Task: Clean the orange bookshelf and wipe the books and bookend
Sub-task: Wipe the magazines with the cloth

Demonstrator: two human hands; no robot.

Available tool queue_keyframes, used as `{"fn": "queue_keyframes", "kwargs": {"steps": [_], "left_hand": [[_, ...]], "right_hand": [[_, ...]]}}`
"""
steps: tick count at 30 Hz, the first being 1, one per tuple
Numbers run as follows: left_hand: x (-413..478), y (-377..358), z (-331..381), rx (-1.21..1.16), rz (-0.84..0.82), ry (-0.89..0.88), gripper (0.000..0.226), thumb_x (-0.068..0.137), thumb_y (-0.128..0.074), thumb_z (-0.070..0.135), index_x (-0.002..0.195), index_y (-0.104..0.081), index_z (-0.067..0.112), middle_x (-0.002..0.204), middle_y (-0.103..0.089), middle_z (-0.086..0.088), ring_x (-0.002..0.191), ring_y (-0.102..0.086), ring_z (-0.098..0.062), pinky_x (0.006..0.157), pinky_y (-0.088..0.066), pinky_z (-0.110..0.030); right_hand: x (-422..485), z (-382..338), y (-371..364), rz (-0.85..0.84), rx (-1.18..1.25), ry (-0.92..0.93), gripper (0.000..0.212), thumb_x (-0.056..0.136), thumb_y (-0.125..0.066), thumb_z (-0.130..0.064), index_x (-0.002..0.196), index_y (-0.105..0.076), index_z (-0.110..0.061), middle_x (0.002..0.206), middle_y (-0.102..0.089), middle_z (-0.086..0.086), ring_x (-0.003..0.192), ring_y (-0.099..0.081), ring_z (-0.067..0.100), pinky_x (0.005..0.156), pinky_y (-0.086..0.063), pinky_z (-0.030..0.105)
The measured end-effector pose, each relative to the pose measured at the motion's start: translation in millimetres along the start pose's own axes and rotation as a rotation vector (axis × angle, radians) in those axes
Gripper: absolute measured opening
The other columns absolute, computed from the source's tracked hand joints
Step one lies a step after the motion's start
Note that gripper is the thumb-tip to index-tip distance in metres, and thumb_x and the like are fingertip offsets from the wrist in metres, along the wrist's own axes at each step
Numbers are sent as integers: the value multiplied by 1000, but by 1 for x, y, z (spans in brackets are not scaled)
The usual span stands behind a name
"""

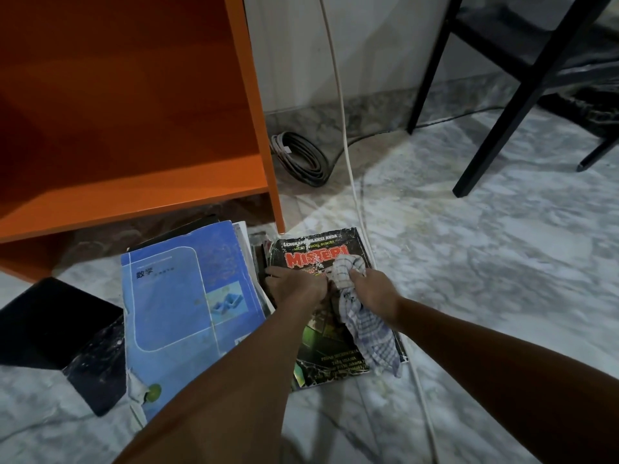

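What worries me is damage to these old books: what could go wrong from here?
1. The Misteri magazine has a cover that looks creased and worn; hard rubbing with the checked cloth in the grip of the right hand could tear it.
2. The blue book beside it already has a torn lower corner, which a wiping cloth might catch.
3. The cloth's loose end trails close to the white cable and may snag or drag it.

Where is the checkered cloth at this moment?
In the head view, the checkered cloth is right of centre, gripped by the right hand on the black Misteri magazine, right of the blue book.
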State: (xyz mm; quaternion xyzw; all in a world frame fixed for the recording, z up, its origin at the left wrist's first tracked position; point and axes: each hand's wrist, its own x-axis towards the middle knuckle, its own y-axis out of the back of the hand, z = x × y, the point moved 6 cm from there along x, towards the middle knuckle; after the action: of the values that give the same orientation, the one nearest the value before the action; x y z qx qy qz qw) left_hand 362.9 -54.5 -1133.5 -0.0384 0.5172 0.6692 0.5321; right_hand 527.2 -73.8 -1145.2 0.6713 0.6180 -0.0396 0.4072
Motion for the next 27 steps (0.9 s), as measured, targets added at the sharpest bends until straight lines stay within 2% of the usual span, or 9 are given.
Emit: {"fn": "queue_keyframes", "kwargs": {"steps": [3, 6, 9, 11, 13, 16, 21, 24, 27], "left_hand": [[5, 2, -6, -129, 15, -14, 93, 83, -77, 14, 149, -16, -10, 143, -43, -23, 115, -58, -34, 72, -58, -31], [6, 7, -6, -165, 33, -5, 72, 83, -75, 10, 140, -34, -6, 131, -52, -22, 105, -62, -33, 84, -59, -37], [4, 5, 0, -89, -1, -8, 75, 91, -67, 14, 151, -22, 7, 148, -32, -24, 127, -47, -38, 95, -49, -39], [4, 3, 5, -64, -17, -12, 75, 94, -61, 20, 154, -18, 18, 151, -26, -24, 132, -41, -39, 98, -47, -43], [9, 2, 7, -85, -21, -15, 74, 92, -62, 21, 154, -22, 23, 149, -29, -23, 127, -45, -39, 96, -50, -43], [18, 4, 7, -92, 5, -20, 77, 85, -67, 20, 151, -28, 23, 142, -42, -19, 115, -55, -36, 90, -55, -44], [20, 6, 5, -145, 11, 11, 75, 86, -69, 19, 148, -29, 13, 135, -51, -21, 108, -60, -34, 88, -57, -43], [17, 8, 5, -264, -7, 47, 79, 82, -75, 12, 141, -22, 8, 122, -54, -19, 97, -59, -29, 83, -56, -33], [24, 10, 5, -295, -45, 37, 86, 86, -74, 11, 146, -14, 1, 109, -58, -15, 86, -62, -24, 68, -52, -26]], "right_hand": [[-2, 0, 4, 10, 2, 2, 56, 106, -39, -34, 149, -32, 1, 153, -37, 20, 138, -39, 34, 109, -34, 35], [-3, 0, 3, 10, 9, 4, 56, 107, -39, -33, 149, -31, 2, 154, -36, 20, 138, -40, 33, 109, -35, 35], [-4, -1, 5, 25, 10, 5, 50, 107, -38, -32, 141, -41, 5, 144, -47, 18, 116, -51, 25, 93, -41, 29], [-1, 2, 6, 27, 26, -4, 52, 106, -39, -34, 142, -41, 4, 146, -46, 19, 123, -50, 29, 99, -42, 33], [0, 4, 7, 30, 40, -6, 55, 106, -39, -35, 146, -36, 2, 151, -40, 20, 135, -43, 33, 108, -37, 36], [3, 7, 6, 15, 54, -13, 56, 106, -40, -36, 147, -37, 1, 151, -40, 19, 137, -42, 33, 111, -34, 38], [5, 9, 3, -6, 74, -11, 59, 103, -41, -44, 134, -48, 5, 138, -53, 24, 127, -52, 38, 100, -45, 41], [4, 6, 3, 8, 64, -6, 56, 104, -40, -42, 135, -47, 4, 139, -52, 23, 128, -51, 37, 105, -42, 45], [4, 6, 3, 25, 34, 4, 56, 105, -39, -41, 139, -45, 3, 143, -48, 22, 131, -47, 35, 108, -39, 44]]}}
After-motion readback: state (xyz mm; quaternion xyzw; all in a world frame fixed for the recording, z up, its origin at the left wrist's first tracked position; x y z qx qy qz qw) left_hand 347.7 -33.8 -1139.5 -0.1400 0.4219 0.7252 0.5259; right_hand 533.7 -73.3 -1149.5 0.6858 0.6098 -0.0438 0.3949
